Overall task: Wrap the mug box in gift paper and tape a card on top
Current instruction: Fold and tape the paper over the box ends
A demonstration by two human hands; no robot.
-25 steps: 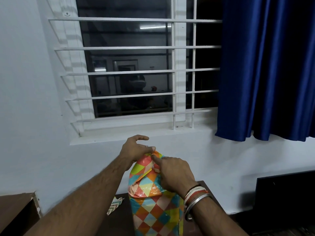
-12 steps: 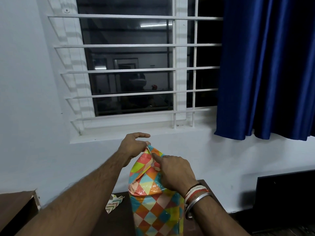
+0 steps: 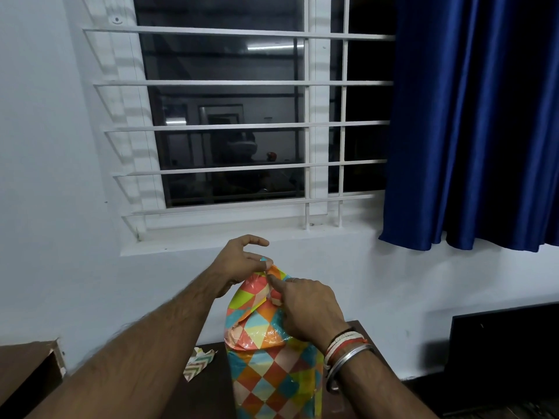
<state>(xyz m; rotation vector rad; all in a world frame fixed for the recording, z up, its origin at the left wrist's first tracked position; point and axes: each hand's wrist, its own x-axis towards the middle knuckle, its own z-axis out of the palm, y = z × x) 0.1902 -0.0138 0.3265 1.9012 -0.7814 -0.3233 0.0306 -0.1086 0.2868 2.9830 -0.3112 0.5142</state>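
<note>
The mug box [image 3: 273, 379] stands upright on the bench [image 3: 205, 400]. Its sides are already covered in gift paper [image 3: 257, 300] printed with diamonds of orange, red, teal, yellow and cream. The paper has a glossy film that shows glare and fine wrinkles. Expect it to be thin, light and slippery, quick to crease and easy to tear at a stressed corner.

The box itself is hidden. Judge it as stiff card with a breakable mug inside, heavier than the paper suggests, so do not tip it or squeeze it hard.

Above the box's top edge the loose paper rises into a crumpled, pointed flap that is not yet folded flat. Your left hand [image 3: 239, 264] pinches the very tip of that flap between thumb and a finger, with the other fingers spread free. Your right hand [image 3: 308, 313] lies against the flap on the box's right side, forefinger straight along the fold. Its other fingers curl out of sight, and whether they pinch paper cannot be told from here.

Take hold of the paper at its folded edges, close to the box's top corners. Press with flat fingertips rather than pulling on the tip. To move the box, grip its lower sides, where the card backs the paper.

A small chevron-printed paper scrap [image 3: 198, 362] lies on the bench just left of the box.
</note>
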